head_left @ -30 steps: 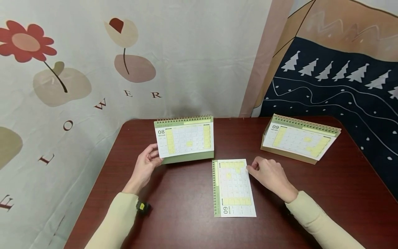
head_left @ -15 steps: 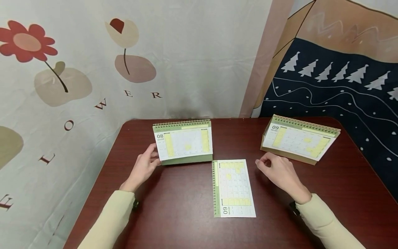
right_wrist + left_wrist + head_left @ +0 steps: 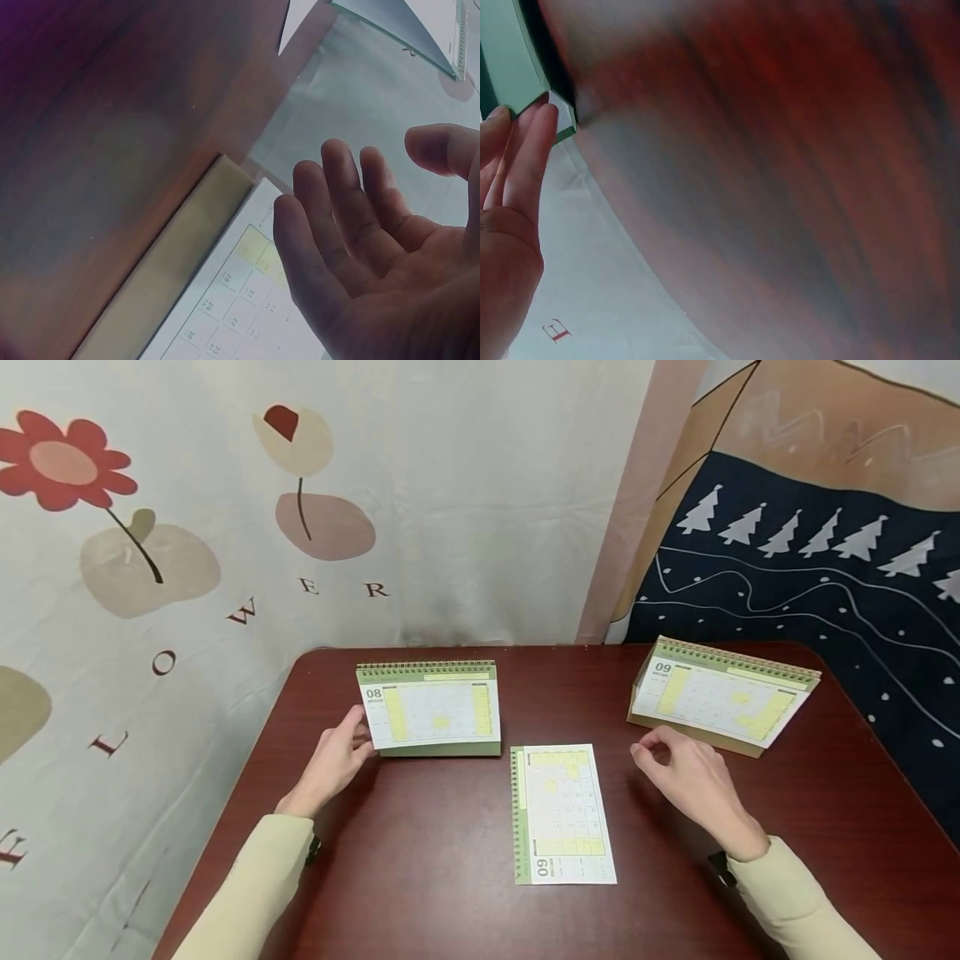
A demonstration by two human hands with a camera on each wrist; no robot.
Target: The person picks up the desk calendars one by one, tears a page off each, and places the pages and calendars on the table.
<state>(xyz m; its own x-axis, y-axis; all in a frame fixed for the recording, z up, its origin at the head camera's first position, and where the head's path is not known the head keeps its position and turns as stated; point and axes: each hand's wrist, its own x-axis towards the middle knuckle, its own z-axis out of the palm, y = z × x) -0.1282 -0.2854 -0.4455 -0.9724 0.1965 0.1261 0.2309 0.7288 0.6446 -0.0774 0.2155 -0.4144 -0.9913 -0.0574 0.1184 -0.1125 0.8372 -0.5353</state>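
My left hand (image 3: 330, 767) pinches the lower left edge of the 08 desk calendar (image 3: 431, 714) between thumb and fingers (the left wrist view shows them at the corner of its green base (image 3: 514, 56)). The calendar stands with its page sloping, spiral at the top, near the rear edge of the wooden table (image 3: 420, 860). Tabletop extends leftward from my hand to the table's slanting side edge, and forward toward me.

My right hand (image 3: 693, 785) is unclenched, fingers loosely curved. Contact with the standing 09 desk calendar (image 3: 723, 693), just behind it, cannot be determined. To its left, slightly apart, lies the flat 09 calendar sheet (image 3: 566, 814), spiral side left; its upper left corner sits just beside the lower right corner of the 08 unit, limiting travel that way.

The tabletop is dark red-brown. Behind it hang a pale flower-printed cloth (image 3: 480, 527) and a navy tree-printed panel (image 3: 810, 593).
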